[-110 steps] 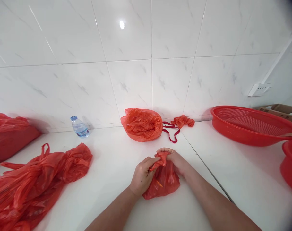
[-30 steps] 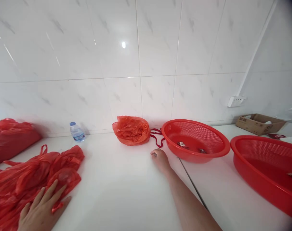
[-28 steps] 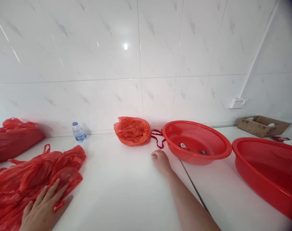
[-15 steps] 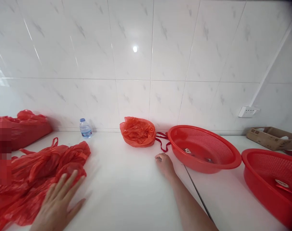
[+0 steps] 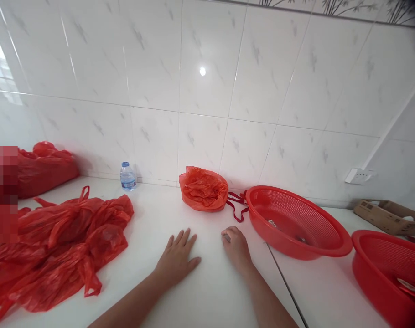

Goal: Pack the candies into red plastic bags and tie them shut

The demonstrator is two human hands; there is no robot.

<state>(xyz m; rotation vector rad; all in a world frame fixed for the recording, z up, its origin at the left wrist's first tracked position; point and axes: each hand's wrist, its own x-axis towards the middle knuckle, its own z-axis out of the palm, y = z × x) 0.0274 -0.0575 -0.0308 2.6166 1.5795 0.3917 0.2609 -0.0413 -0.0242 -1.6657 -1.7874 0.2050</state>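
Observation:
My left hand (image 5: 176, 257) lies flat on the white counter (image 5: 207, 291) with its fingers stretched out and nothing in it. My right hand (image 5: 235, 245) rests beside it as a loose fist, fingers curled under; whether anything is in it is hidden. A heap of red plastic bags (image 5: 60, 246) spreads to the left of my left hand. A stuffed red bag (image 5: 203, 189) sits against the tiled wall just beyond both hands. A red mesh basket (image 5: 298, 223) with small items inside stands to the right of my right hand.
A small water bottle (image 5: 127, 176) stands at the wall. A full red bag (image 5: 45, 168) lies at far left. A second red basket (image 5: 392, 269) and a cardboard tray (image 5: 388, 216) are at the right. A red cord (image 5: 236, 207) lies between bag and basket.
My left hand has left the heap of red bags and slid right onto the bare counter beside my right hand. The right hand has stayed put. The view has tilted up and left.

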